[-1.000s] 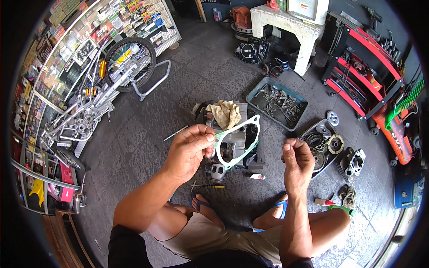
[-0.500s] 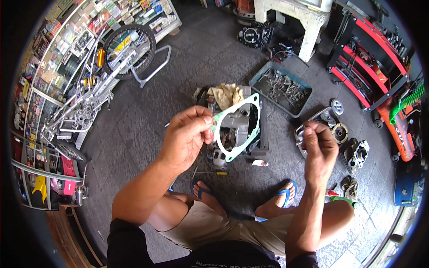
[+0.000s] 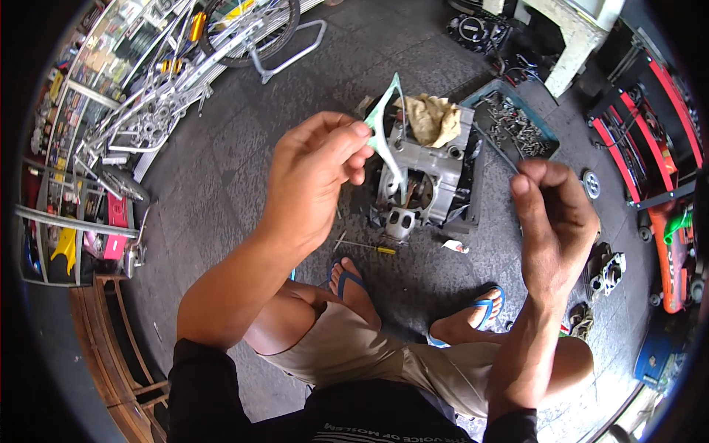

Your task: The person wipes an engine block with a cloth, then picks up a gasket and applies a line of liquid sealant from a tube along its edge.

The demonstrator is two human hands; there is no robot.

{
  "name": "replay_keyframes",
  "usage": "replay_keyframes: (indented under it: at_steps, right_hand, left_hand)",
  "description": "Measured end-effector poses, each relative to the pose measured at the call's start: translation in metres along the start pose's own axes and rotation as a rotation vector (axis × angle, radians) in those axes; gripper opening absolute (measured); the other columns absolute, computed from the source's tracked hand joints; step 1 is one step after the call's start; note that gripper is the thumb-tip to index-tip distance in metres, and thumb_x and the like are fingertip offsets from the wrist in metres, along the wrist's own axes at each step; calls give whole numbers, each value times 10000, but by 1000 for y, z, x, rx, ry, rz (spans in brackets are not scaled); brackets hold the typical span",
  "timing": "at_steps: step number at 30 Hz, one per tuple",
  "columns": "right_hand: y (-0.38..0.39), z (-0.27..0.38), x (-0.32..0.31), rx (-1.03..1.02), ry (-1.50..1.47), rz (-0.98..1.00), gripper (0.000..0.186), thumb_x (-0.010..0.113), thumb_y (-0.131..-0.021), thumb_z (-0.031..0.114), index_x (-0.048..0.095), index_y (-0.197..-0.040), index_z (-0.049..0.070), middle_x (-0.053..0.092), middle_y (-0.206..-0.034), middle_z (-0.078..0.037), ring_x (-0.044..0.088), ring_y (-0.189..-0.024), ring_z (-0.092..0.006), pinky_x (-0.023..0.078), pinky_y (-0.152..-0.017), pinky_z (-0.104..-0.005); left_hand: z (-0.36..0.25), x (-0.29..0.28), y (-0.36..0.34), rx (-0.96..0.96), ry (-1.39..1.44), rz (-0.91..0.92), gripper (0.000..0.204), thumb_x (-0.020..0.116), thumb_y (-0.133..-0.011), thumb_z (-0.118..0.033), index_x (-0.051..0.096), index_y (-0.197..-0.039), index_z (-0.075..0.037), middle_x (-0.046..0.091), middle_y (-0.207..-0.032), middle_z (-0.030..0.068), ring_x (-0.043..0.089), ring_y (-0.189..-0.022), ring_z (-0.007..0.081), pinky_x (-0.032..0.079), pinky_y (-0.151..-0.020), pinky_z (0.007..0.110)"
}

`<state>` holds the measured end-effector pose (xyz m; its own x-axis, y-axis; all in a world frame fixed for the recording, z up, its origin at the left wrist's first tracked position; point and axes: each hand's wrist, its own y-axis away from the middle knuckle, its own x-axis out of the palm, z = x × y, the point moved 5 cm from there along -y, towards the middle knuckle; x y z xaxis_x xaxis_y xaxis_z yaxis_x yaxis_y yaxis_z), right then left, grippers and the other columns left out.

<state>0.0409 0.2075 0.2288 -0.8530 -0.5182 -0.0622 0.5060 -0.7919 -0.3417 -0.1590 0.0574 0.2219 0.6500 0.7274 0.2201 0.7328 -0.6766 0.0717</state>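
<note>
Gasket (image 3: 385, 131) turned edge-on, pinched in left hand (image 3: 314, 173) grip

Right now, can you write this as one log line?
left hand: pinches green gasket | right hand: closed, contents unclear | below: engine case, rag on it
</note>
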Motion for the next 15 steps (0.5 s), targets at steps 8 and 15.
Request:
replay_keyframes:
  at_steps: [8,15]
  right_hand:
    - [-28,55,99,-514,447,276,184,753,-756,20,679,-925,16,598,-733,-33,451,-554,-100,395,-520,-256]
    - [-37,68,113,-515,556,269,124,692,-776,25,680,-899,16,653,-821,-131,664,-759,-316,518,-683,-381]
  left_hand:
    - [-12,10,-1,206,51,-50,139,645,-888,-140,654,-905,-3,628,-779,29,554,-705,75,424,-660,226]
    - [-20,10,-5,191,117,-41,151,638,-887,-142,659,-916,4,641,-794,38,555,-701,78,431,-669,226]
